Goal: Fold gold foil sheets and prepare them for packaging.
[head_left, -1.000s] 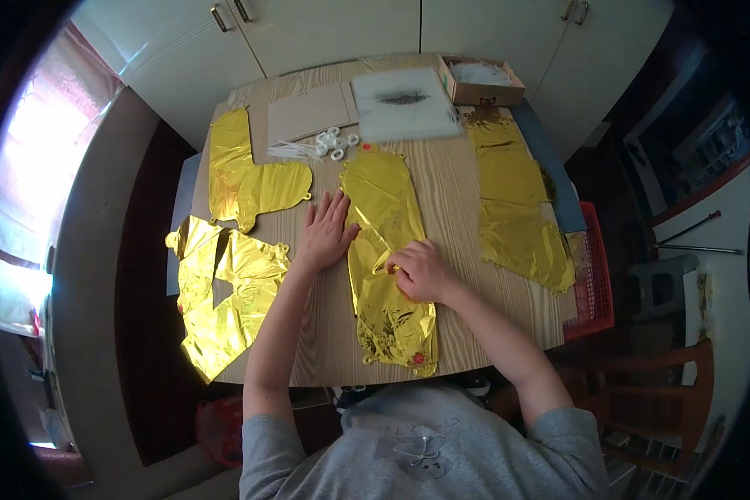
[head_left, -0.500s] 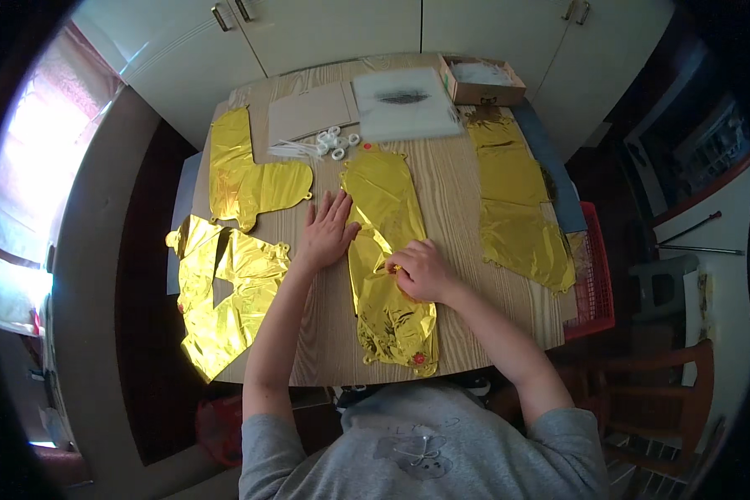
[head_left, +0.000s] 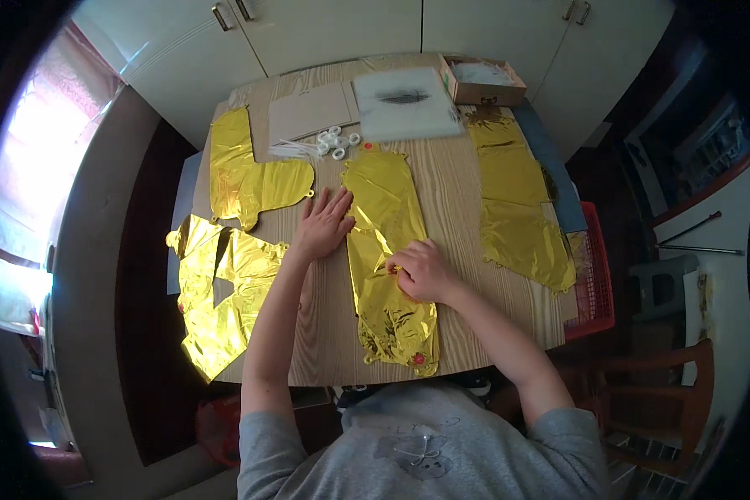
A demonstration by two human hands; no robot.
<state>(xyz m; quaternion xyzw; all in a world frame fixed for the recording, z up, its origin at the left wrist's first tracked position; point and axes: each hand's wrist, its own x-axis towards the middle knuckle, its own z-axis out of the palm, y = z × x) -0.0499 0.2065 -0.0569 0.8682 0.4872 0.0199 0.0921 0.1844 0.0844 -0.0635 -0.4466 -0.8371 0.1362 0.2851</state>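
A long gold foil balloon (head_left: 387,212) lies flat and creased down the middle of the table, with small tabs along its edge. My left hand (head_left: 325,227) rests flat with fingers spread at its left edge, the thumb side by the foil. Over the middle of that balloon, my right hand (head_left: 425,271) is closed, thumb and fingers curled together; what they hold, if anything, is hidden. To the left lie an L-shaped gold foil balloon (head_left: 233,167) and, nearer me, an A-shaped foil balloon (head_left: 196,287). Another flat gold foil balloon (head_left: 512,179) lies at the right.
At the far side are a beige board (head_left: 308,114), a clear plastic sheet (head_left: 408,117), white ribbon rolls (head_left: 333,142), thin white sticks (head_left: 292,150) and an open cardboard box (head_left: 483,92). A red basket (head_left: 590,283) stands off the right edge, near a wooden chair (head_left: 658,408).
My left hand has shifted slightly left, off the foil's edge. My right hand and the balloons look the same.
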